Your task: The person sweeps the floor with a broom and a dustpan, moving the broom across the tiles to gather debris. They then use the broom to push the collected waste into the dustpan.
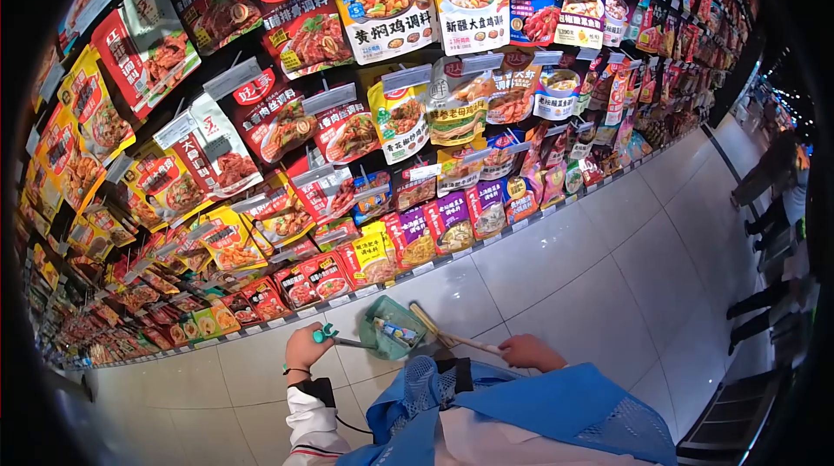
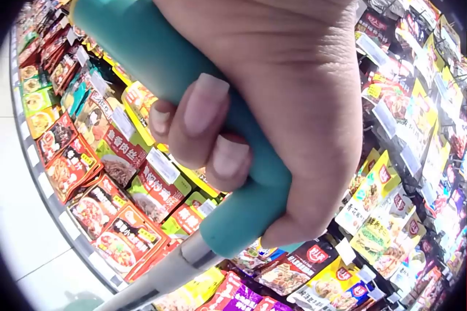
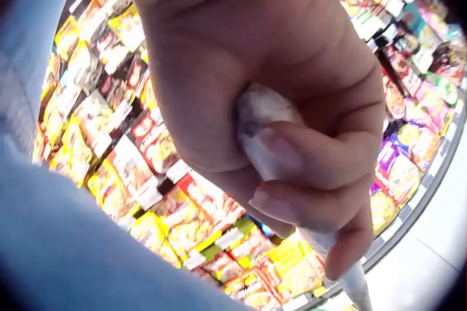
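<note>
In the head view the left hand [image 1: 307,350] grips the green handle of a dustpan [image 1: 395,327], whose translucent green pan lies on the floor with a small coloured packet [image 1: 393,332] in it. Curled fingers wrap the teal handle [image 2: 252,140] in the left wrist view. Right of the pan, the right hand [image 1: 530,353] holds the pale stick of a broom [image 1: 469,343]; its head [image 1: 423,319] is beside the pan's right edge. The right wrist view shows the right hand [image 3: 270,85] closed round the stick's end [image 3: 266,118].
Shelves of seasoning packets [image 1: 382,1] rise ahead, with a price-tag edge [image 1: 417,270] along the bottom. Tiled floor [image 1: 565,292] stretches to the right, where people [image 1: 773,214] stand near a dark rack [image 1: 730,418].
</note>
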A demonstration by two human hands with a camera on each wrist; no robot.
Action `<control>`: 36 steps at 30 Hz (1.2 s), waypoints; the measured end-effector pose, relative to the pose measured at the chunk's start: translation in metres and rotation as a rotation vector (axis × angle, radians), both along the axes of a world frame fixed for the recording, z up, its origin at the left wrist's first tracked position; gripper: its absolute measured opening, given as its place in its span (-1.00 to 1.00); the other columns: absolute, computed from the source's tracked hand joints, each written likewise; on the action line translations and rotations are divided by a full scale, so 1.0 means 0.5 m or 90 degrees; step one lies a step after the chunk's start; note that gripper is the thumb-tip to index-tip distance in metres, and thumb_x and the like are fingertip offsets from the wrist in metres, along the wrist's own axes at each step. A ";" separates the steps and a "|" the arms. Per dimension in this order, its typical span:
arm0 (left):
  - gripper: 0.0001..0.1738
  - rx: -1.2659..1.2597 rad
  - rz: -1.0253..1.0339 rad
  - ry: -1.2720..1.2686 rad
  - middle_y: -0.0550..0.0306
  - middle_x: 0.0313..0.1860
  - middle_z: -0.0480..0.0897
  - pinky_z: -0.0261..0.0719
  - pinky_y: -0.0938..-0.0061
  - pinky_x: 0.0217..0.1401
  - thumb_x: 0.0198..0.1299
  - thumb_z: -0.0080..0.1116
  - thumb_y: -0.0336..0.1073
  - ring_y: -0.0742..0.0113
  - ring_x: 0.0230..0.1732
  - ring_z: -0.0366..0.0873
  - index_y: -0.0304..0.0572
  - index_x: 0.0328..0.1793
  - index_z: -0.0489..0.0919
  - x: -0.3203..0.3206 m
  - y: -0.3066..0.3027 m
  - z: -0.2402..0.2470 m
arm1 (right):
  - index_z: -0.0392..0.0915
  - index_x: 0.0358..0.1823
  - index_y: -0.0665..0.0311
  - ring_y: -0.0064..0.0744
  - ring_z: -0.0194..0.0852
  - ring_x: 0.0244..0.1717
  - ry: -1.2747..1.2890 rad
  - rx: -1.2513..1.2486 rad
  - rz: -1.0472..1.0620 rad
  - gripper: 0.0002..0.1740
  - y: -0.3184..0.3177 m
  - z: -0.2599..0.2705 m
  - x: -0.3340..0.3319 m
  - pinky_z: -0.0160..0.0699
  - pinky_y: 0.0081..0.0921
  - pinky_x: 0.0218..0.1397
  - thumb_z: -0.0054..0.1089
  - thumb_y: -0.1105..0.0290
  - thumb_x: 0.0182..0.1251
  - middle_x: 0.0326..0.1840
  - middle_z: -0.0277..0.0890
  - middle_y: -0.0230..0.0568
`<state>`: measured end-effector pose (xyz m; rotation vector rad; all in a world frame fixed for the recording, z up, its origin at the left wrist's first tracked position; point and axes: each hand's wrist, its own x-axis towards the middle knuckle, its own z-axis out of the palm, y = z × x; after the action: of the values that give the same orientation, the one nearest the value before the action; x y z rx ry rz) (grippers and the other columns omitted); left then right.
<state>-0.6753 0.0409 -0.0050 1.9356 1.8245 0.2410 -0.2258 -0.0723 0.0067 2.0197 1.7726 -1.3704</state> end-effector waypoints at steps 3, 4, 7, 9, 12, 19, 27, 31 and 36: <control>-0.65 0.013 -0.002 0.004 -0.06 -0.50 0.60 0.50 0.15 -0.34 -0.21 0.29 -0.01 -0.10 -0.36 0.55 -0.04 -0.34 0.59 0.005 0.000 0.004 | 0.53 0.05 0.29 -0.36 0.62 -0.34 -0.005 -0.084 -0.214 -0.58 -0.001 0.101 0.041 0.57 -0.44 -0.26 0.08 0.27 0.18 -0.27 0.64 -0.14; -0.65 0.012 -0.001 0.007 -0.05 -0.51 0.60 0.50 0.15 -0.34 -0.21 0.29 -0.01 -0.11 -0.36 0.55 -0.04 -0.34 0.59 0.009 -0.001 0.012 | 0.53 0.05 0.29 -0.37 0.62 -0.34 -0.023 -0.077 -0.244 -0.58 -0.007 0.126 0.056 0.57 -0.46 -0.26 0.09 0.28 0.17 -0.28 0.64 -0.16; -0.65 0.012 0.000 0.006 -0.05 -0.51 0.60 0.49 0.16 -0.35 -0.21 0.29 -0.01 -0.11 -0.37 0.54 -0.04 -0.35 0.59 0.013 0.005 0.012 | 0.53 0.05 0.30 -0.36 0.62 -0.35 -0.095 -0.018 -0.238 -0.57 -0.029 0.135 0.110 0.57 -0.45 -0.26 0.11 0.28 0.16 -0.30 0.64 -0.16; -0.66 0.002 -0.003 0.003 -0.05 -0.52 0.60 0.49 0.17 -0.36 -0.21 0.29 -0.02 -0.10 -0.38 0.55 -0.04 -0.36 0.59 0.007 0.009 0.008 | 0.55 0.01 0.29 -0.25 0.62 -0.32 -0.168 0.056 -0.180 -0.59 -0.045 0.123 0.139 0.57 -0.37 -0.22 0.10 0.28 0.14 -0.27 0.63 -0.12; -0.66 0.024 0.000 -0.003 -0.05 -0.53 0.60 0.50 0.17 -0.36 -0.21 0.29 -0.02 -0.10 -0.39 0.55 -0.05 -0.36 0.59 0.009 0.006 0.004 | 0.62 -0.12 0.25 -0.16 0.60 -0.27 -0.280 0.058 -0.122 -0.67 -0.052 0.099 0.147 0.56 -0.31 -0.18 0.11 0.29 0.11 -0.26 0.62 -0.10; -0.66 0.018 0.000 0.013 -0.05 -0.53 0.60 0.50 0.17 -0.35 -0.24 0.31 -0.04 -0.08 -0.40 0.56 -0.05 -0.36 0.60 0.004 0.003 -0.005 | 0.66 -0.38 0.21 -0.18 0.60 -0.30 -0.408 -0.002 -0.172 -0.79 -0.028 -0.027 0.166 0.57 -0.32 -0.23 0.19 0.26 0.03 -0.36 0.62 -0.18; -0.65 0.030 0.010 0.003 -0.08 -0.51 0.60 0.49 0.18 -0.34 -0.24 0.31 -0.06 -0.10 -0.38 0.55 -0.10 -0.36 0.59 0.021 -0.002 0.005 | 0.67 -0.48 0.13 -0.44 0.63 -0.45 -0.429 -0.051 -0.162 -0.85 0.039 -0.040 0.259 0.58 -0.43 -0.30 0.16 0.28 0.01 -0.56 0.63 -0.41; -0.64 0.004 0.012 0.008 -0.09 -0.49 0.60 0.50 0.18 -0.32 -0.24 0.31 -0.06 -0.10 -0.37 0.55 -0.10 -0.33 0.61 0.010 0.008 -0.008 | 0.66 -0.26 0.13 -0.27 0.60 -0.16 -0.405 -0.106 -0.155 -0.70 0.051 -0.024 0.252 0.57 -0.39 -0.18 0.24 0.11 0.07 -0.19 0.62 -0.24; -0.64 -0.001 0.009 -0.004 -0.09 -0.48 0.61 0.50 0.19 -0.31 -0.23 0.31 -0.07 -0.09 -0.35 0.56 -0.11 -0.33 0.61 0.011 0.018 -0.005 | 0.66 -0.31 0.13 -0.29 0.60 -0.21 -0.440 -0.053 -0.142 -0.76 0.027 -0.023 0.214 0.57 -0.39 -0.19 0.19 0.18 0.08 -0.29 0.62 -0.26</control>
<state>-0.6699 0.0499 -0.0074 1.9198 1.8337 0.2507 -0.1186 -0.0588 -0.0049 2.3021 1.1953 -0.6269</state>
